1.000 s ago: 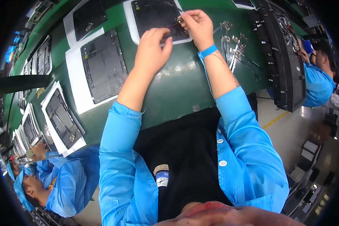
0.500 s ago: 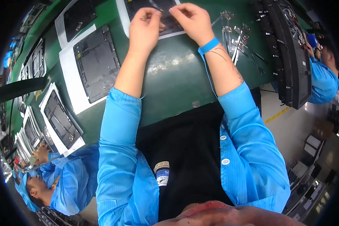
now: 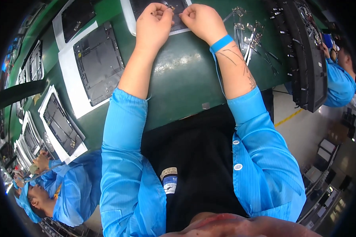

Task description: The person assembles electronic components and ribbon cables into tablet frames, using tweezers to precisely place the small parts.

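Both my hands are at the top of the view, over a black flat device panel [image 3: 179, 24] lying on a white sheet [image 3: 128, 15]. My left hand [image 3: 154, 24] is closed in a pinch at a small part [image 3: 171, 7] with a copper-coloured end, which shows at the fingertips. Close beside it, my right hand [image 3: 205, 23] has thumb and forefinger pressed together low over the panel. What they grip, if anything, is too small to make out. A blue wrist strap [image 3: 221, 43] with a thin cord circles my right wrist.
Several small cable assemblies [image 3: 247, 37] lie right of my hands. Further right stands a long black rack [image 3: 304, 67]. More black panels [image 3: 99, 65] on white sheets lie to the left. Co-workers in blue sit at left [image 3: 69, 193] and right [image 3: 339, 85].
My right hand has come slightly down and right, its fingers now lower over the panel. The left hand has shifted slightly; the part by its fingertips shows a copper-coloured end.
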`<state>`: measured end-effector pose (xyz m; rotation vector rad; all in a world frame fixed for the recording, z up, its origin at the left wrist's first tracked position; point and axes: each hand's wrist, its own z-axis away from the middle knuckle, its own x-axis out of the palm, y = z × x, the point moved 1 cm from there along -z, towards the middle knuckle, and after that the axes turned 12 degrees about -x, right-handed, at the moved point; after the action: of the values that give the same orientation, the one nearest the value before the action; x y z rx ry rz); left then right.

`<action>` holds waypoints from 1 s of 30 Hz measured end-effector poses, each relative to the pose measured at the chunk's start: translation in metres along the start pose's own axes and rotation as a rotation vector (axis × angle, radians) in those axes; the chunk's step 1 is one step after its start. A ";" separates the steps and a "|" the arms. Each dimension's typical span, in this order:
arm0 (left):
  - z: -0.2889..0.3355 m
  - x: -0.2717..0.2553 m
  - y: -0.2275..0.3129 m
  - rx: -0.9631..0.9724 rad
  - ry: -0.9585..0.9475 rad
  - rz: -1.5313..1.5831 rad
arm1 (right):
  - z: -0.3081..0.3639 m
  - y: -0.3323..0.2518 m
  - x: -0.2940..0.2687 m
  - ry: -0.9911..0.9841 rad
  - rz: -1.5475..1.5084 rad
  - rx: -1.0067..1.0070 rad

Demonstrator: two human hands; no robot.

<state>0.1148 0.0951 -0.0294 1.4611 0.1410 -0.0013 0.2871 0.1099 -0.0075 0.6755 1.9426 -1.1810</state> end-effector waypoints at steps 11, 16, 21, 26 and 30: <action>0.014 0.005 0.034 -0.157 0.026 -0.114 | 0.001 0.001 -0.008 0.082 -0.452 0.039; 0.004 -0.002 0.017 -0.148 -0.028 -0.053 | 0.000 0.005 0.002 0.063 -0.653 0.089; 0.005 0.003 0.026 -0.127 -0.049 -0.113 | -0.001 0.017 0.013 0.067 -0.859 0.036; 0.004 -0.001 0.026 -0.131 -0.059 -0.047 | -0.001 0.010 0.011 0.028 -0.887 0.028; 0.001 -0.001 0.023 -0.159 -0.061 -0.044 | -0.001 0.009 0.011 0.021 -0.839 0.024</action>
<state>0.1157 0.0971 -0.0061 1.2976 0.1209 -0.0688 0.2875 0.1154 -0.0209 -0.1705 2.3036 -1.6733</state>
